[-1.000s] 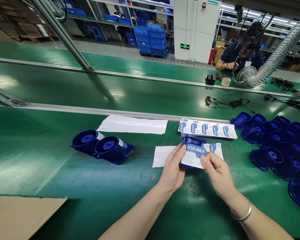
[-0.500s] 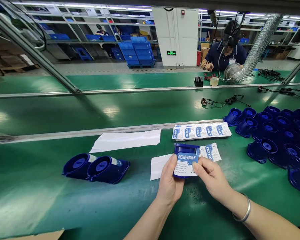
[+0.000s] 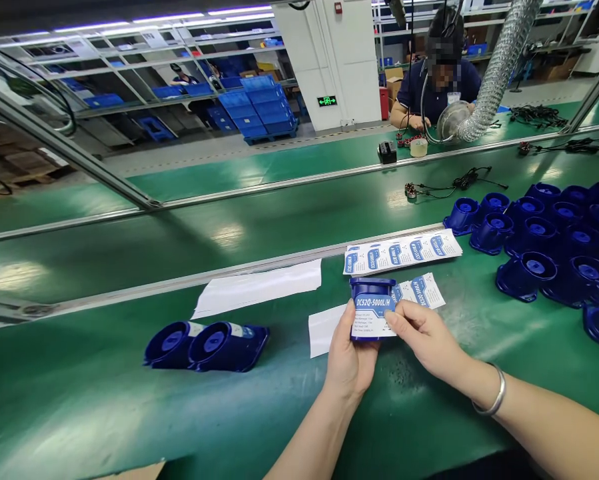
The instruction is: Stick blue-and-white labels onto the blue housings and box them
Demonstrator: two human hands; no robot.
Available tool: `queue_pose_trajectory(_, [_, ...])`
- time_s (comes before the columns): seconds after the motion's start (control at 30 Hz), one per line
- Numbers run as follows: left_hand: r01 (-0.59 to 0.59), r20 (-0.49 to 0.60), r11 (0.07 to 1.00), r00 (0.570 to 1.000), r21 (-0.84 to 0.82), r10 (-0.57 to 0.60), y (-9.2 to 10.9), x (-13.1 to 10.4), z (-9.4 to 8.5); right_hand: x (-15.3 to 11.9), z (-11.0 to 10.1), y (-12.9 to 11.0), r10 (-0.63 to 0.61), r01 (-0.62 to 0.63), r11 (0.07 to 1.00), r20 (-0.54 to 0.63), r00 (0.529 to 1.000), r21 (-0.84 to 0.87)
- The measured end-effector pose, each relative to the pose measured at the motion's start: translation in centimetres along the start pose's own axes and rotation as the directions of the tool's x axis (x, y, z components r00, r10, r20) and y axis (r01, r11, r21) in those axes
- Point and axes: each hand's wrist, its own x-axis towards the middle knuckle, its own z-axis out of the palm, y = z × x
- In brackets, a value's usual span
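Note:
A dark blue plastic housing (image 3: 373, 285) is gripped from below and at its left side by my left hand (image 3: 352, 360). On its front lies a blue-and-white label (image 3: 374, 313) printed "DC52Q-5000L/H". My right hand (image 3: 426, 337) is closed at the label's right edge, its thumb on the printed face and its fingers curled. Whether that edge is stuck to the housing I cannot tell. Just behind the housing lie a partly covered sheet of labels (image 3: 422, 292) and a white paper piece (image 3: 324, 331).
Two labelled blue housings (image 3: 229, 347) sit on the green table at left. A stack of label sheets (image 3: 404, 252) and white backing paper (image 3: 259, 288) lie near the metal rail. Many blue housings (image 3: 534, 267) crowd the right. Across the bench a person (image 3: 436, 80) works beside a duct hose (image 3: 499, 73).
The camera view has tilted and shifted slightly. Both hands stay on the housing and label, and the right thumb remains near the label's right edge.

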Motion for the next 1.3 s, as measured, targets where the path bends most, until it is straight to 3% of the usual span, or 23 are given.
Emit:
queue_pose_trajectory(0.13, [0.011,-0.003,0.999,1.000,0.031,-0.011,-0.1,0.2,-0.2,0.1,-0.1,-0.1,0.006,-0.006,1.000,-0.001,1.000,-0.001])
queue_pose_trajectory(0.27, [-0.095,0.059,0.983,0.995,0.160,0.087,-0.1,0.3,-0.6,0.0,-0.4,-0.2,0.018,-0.018,1.000,-0.003,1.000,0.008])
queue_pose_trajectory(0.47, [-0.255,0.100,0.897,0.967,0.361,0.234,-0.1,0.5,-0.7,-0.5,-0.7,-0.7,-0.040,0.040,0.999,-0.020,0.999,-0.007])
queue_pose_trajectory(0.73, [-0.366,0.156,0.769,0.929,0.523,0.336,-0.5,1.0,-1.4,-1.2,-0.5,-1.6,-0.138,0.136,0.989,-0.035,0.990,-0.057])
queue_pose_trajectory(0.83, [-0.338,0.130,0.820,0.940,0.462,0.314,-0.2,0.9,-1.2,-1.0,-0.6,-1.5,-0.119,0.116,0.990,-0.036,0.992,-0.086])
queue_pose_trajectory(1.0, [-0.177,0.078,0.951,0.984,0.255,0.162,0.3,0.6,-0.6,-0.3,-0.7,-0.5,-0.007,0.005,0.999,-0.031,1.000,-0.046])
queue_pose_trajectory(1.3, [-0.094,0.077,0.990,0.993,0.107,0.086,0.1,0.3,-0.5,-0.3,-0.3,0.3,0.029,-0.029,0.999,-0.015,0.999,-0.017])
